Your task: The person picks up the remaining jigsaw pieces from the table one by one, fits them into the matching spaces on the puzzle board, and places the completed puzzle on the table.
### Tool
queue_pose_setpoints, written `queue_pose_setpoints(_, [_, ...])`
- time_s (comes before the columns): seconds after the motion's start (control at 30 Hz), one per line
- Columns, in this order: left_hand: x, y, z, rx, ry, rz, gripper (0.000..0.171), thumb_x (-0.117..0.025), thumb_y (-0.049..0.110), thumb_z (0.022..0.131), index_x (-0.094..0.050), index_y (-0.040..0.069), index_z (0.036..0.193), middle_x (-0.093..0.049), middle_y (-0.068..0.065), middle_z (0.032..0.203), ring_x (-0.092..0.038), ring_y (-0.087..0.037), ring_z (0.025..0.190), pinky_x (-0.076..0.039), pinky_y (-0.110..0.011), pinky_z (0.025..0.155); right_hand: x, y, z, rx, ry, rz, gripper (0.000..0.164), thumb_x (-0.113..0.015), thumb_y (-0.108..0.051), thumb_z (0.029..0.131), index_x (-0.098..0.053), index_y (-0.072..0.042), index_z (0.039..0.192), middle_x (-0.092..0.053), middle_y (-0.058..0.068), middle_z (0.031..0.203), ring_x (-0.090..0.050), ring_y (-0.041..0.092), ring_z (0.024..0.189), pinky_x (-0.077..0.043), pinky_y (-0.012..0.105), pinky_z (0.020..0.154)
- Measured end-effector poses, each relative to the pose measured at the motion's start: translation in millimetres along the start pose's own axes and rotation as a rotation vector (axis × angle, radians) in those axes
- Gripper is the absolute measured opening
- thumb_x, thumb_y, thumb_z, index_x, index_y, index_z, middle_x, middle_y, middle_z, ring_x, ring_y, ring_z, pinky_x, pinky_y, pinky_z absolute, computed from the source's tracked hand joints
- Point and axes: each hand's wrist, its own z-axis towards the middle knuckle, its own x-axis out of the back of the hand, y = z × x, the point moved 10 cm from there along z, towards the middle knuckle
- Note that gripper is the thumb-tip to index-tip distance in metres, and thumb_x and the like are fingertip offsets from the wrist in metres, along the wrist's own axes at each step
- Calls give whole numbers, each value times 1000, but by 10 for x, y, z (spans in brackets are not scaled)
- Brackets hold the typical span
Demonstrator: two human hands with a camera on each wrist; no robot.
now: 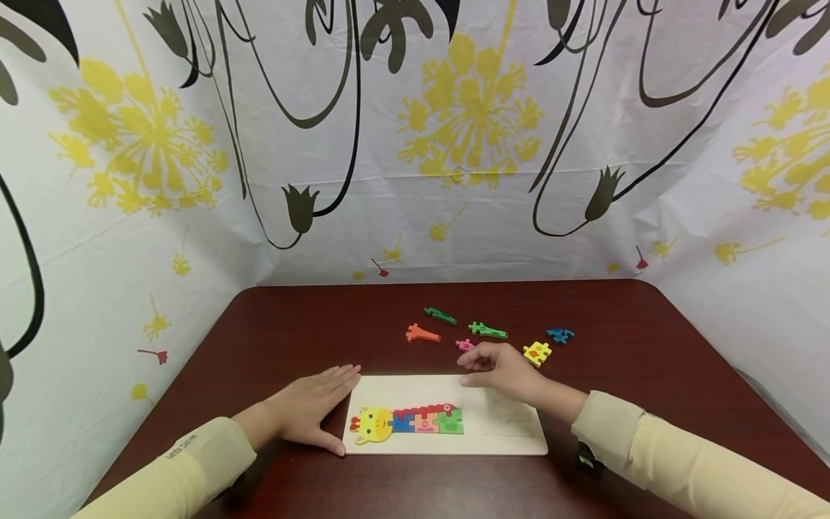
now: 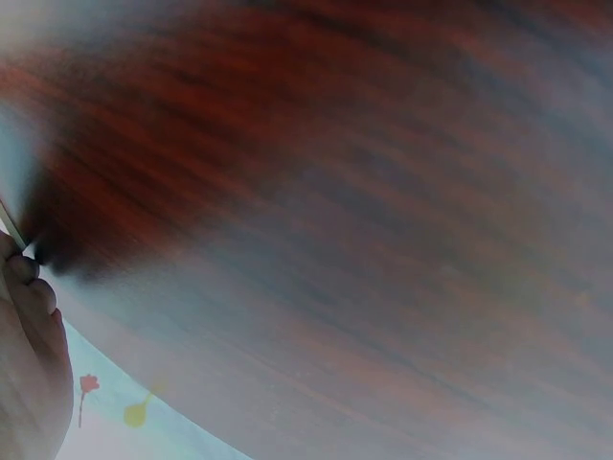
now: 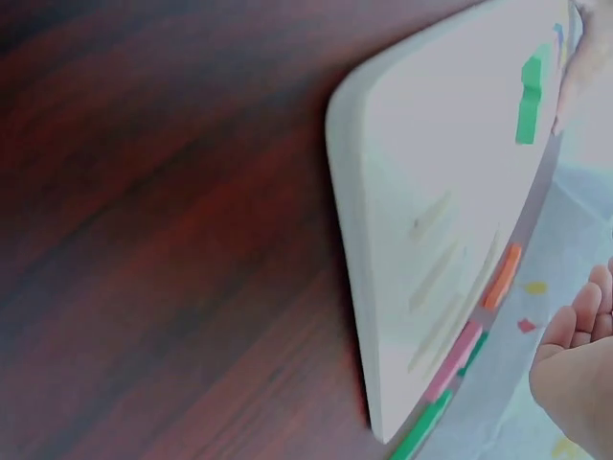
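A pale wooden puzzle board (image 1: 499,425) lies on the table, a giraffe puzzle partly laid in it: a yellow head (image 1: 374,425), blue, pink and green body pieces, and a red mane strip (image 1: 421,411). My left hand (image 1: 311,404) rests along the board's left edge, fingers straight and thumb by the near corner. Over the board's far edge hovers my right hand (image 1: 502,371), fingers loosely bent, with nothing visible in them. Just beyond its fingertips lies a pink piece (image 1: 465,345), partly covered by the hand in the head view. Shallow grooves mark the board's bare part (image 3: 431,259) in the right wrist view.
Loose pieces lie behind the board: an orange one (image 1: 422,334), two green ones, the farther (image 1: 440,315) and the nearer (image 1: 488,330), a yellow one (image 1: 537,353) and a blue one (image 1: 560,336). Patterned white cloth (image 1: 415,238) hangs around the dark table (image 1: 311,324).
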Motion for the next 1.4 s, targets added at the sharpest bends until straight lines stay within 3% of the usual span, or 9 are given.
queue_pose_setpoints(0.23, [9, 9, 1, -3, -3, -10, 117, -41, 87, 76, -20, 2, 154, -16, -11, 161, -14, -24, 146, -20, -39, 116, 255, 76, -49, -52, 83, 11, 34, -77, -17, 84, -69, 2, 111, -64, 18, 104, -56, 23, 88, -51, 29, 72])
queue_pose_setpoints(0.5, [-3, 1, 2, 7, -13, -18, 117, -40, 87, 75, -19, 3, 155, -16, -9, 161, -13, -23, 147, -20, -39, 116, 518, 163, -137, -52, 155, 48, 38, -76, -20, 86, -65, 2, 115, -61, 22, 111, -56, 26, 93, -52, 27, 73])
queue_pose_setpoints(0.73, [0, 4, 0, 1, -5, -15, 117, -41, 87, 76, -20, 3, 155, -17, -10, 161, -14, -24, 146, -21, -39, 115, 767, 320, -217, -101, 236, -13, 42, -77, -28, 85, -65, -4, 118, -62, 18, 111, -55, 25, 96, -52, 30, 73])
queue_pose_setpoints(0.93, [3, 7, -2, -5, 1, -2, 117, -40, 87, 76, -21, 2, 154, -17, -11, 160, -15, -24, 146, -21, -39, 115, 957, 426, -291, -126, 293, -67, 49, -78, -31, 84, -64, -1, 121, -62, 18, 113, -55, 27, 97, -52, 35, 71])
queue_pose_setpoints(1.1, [-2, 3, -1, -8, 1, -8, 117, -41, 86, 76, -20, 2, 154, -17, -11, 160, -15, -25, 146, -21, -39, 115, 1076, 493, -350, -138, 327, -94, 51, -76, -32, 86, -62, -1, 123, -61, 21, 117, -55, 28, 102, -50, 30, 78])
queue_pose_setpoints(1.4, [-7, 1, 3, -5, -5, -17, 116, -41, 86, 76, -20, 3, 154, -16, -10, 161, -14, -24, 146, -21, -40, 115, 1220, 672, -460, -170, 381, -144, 55, -75, -29, 87, -57, 3, 128, -60, 23, 120, -55, 32, 107, -49, 23, 78])
